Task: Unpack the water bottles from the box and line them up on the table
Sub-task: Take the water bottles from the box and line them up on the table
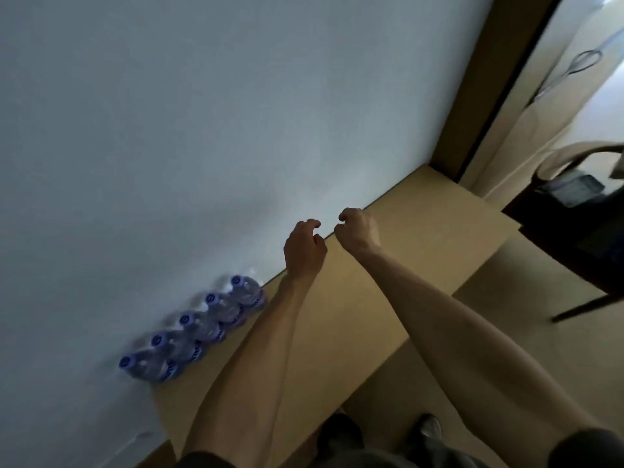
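Here, head view: the scene is shown tilted and somewhat blurred.
Water bottles [194, 327]: five clear bottles with blue caps are seen upright in a row on the table, each touching the next, set along the wall.
Box: none is shown in this view; how many bottles remain to be unpacked cannot be told.
Left hand [304, 249]: held above the table's far edge with fingers loosely curled; nothing is gripped.
Right hand [358, 228]: held just beside the left, fingers curled inward on nothing.
Handling, judged: full bottles are expected to be moderately heavy, with thin walls that yield under a squeeze and smooth plastic that may slip; the body below the shoulder is judged the best place to be grasped, the cap being too small for a secure lift.
Table [422, 238]: a tan top is bounded by the wall [202, 130] at the far side and by an open near edge above the floor.
Open room: bare surface is left beyond the last bottle, towards the corner, where the row may be extended.
Chair [574, 224]: a dark chair stands well apart from the row, near the table's end.
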Tool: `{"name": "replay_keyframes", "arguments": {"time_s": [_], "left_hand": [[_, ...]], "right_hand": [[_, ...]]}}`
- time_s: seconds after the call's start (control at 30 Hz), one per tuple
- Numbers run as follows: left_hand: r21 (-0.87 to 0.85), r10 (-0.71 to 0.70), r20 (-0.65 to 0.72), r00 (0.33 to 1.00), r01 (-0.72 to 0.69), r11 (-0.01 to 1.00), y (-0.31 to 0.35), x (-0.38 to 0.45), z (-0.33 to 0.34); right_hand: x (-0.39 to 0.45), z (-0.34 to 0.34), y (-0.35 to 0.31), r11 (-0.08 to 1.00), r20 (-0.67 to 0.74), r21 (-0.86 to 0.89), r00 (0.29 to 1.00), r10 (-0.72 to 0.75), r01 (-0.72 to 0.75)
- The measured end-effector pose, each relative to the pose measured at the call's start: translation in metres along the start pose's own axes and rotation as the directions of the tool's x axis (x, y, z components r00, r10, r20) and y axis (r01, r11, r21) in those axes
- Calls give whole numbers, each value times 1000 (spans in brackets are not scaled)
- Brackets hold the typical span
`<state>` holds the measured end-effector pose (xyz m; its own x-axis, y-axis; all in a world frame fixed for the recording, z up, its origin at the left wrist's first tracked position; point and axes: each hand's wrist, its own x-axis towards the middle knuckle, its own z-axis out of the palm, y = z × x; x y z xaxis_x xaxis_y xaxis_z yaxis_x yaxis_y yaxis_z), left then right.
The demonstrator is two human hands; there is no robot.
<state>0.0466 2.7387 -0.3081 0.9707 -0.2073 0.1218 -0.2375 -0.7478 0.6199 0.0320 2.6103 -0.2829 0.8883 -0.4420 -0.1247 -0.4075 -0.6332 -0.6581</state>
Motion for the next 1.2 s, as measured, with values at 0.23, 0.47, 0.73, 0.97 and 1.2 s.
{"name": "replay_keyframes", "arguments": {"time_s": [0.23,0.47,0.73,0.97,1.2], "left_hand": [[-45,252,108,962,-249,967,183,-21,104],[-105,388,177,904,-375,921,343,-76,218],[-198,510,350,786,-471,860,471,-118,333],[-281,570,459,681,-498,821,564,-101,435],[-287,575,509,641,-503,815,653,-49,534]], "right_hand": [[-10,-148,137,987,-214,87,965,153,-137],[-38,-279,281,953,-405,189,866,295,-236],[-62,-390,412,874,-495,323,723,482,-362],[-23,-460,518,808,-525,341,615,587,-480],[55,-528,607,767,-525,308,571,631,-563]]}}
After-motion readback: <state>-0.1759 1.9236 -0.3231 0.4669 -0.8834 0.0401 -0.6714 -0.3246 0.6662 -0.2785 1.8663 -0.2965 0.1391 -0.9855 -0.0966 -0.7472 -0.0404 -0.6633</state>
